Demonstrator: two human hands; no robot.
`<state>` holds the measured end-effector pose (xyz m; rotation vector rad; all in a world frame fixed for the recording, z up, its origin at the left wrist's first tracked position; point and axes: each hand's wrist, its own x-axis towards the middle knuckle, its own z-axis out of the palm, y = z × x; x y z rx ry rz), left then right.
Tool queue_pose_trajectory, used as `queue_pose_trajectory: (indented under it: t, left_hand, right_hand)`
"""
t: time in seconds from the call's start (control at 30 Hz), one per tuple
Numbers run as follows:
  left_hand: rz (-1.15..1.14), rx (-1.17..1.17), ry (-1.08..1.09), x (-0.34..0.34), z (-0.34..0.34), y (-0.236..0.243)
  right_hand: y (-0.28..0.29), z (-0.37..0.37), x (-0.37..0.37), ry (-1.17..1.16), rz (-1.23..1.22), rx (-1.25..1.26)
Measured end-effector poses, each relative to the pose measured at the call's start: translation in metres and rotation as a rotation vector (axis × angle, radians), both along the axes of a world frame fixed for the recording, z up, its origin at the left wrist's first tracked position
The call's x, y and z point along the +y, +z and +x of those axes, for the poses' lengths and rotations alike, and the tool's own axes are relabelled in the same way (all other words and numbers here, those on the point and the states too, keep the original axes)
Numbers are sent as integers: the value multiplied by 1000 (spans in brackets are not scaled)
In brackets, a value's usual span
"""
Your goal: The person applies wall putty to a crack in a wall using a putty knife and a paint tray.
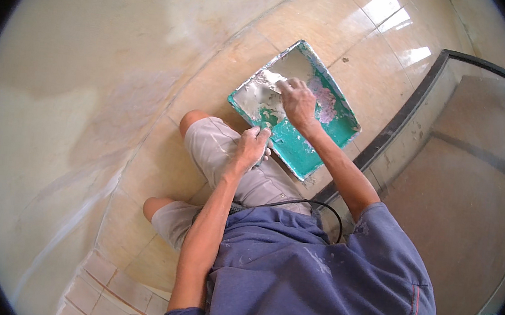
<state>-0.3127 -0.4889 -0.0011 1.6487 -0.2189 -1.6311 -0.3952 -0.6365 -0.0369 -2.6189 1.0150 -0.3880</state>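
Observation:
A green rectangular tray [308, 151] with a paste-crusted rim lies tilted across the floor in front of my knees. Pale grey-white paste [257, 95] coats its left and far part, and a pinkish dried patch sits on the right. My right hand [299, 103] is over the tray, fingers closed at the edge of the wet paste; a bright white flat patch shows at the fingertips, and what they grip is not clear. At the tray's near left side, my left hand [252, 147] is closed, its fingers smeared with paste; what it holds is mostly hidden.
A pale wall [88, 93] with damp-looking patches rises along the left. Beige tiles [368, 96] cover the floor. To the right stands a dark-framed glass panel [415, 106]. A black cable [321, 203] loops by my waist, and my bent legs [222, 154] lie near the tray.

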Motion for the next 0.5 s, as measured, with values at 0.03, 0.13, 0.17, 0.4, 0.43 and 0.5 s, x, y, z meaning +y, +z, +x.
queue_pose_trajectory:
  t: [0.03, 0.13, 0.17, 0.4, 0.43, 0.5]
  left_hand:
    - [1, -18, -11, 0, 0, 0]
    - [9, -18, -3, -1, 0, 0]
    - [13, -9, 6, -1, -1, -1]
    - [-15, -55, 3, 1, -2, -3]
    - [-15, -62, -1, 1, -2, -3]
    - [-20, -87, -22, -1, -3, -2]
  right_hand:
    - [7, 2, -4, -100, 131, -66]
    - [6, -7, -16, -248, 285, -303]
    - [0, -11, -18, -335, 392, -374]
    - [4, -27, -13, -223, 265, -248]
    - [7, -25, -10, -206, 263, -216]
    - [6, -22, -5, -156, 210, -164]
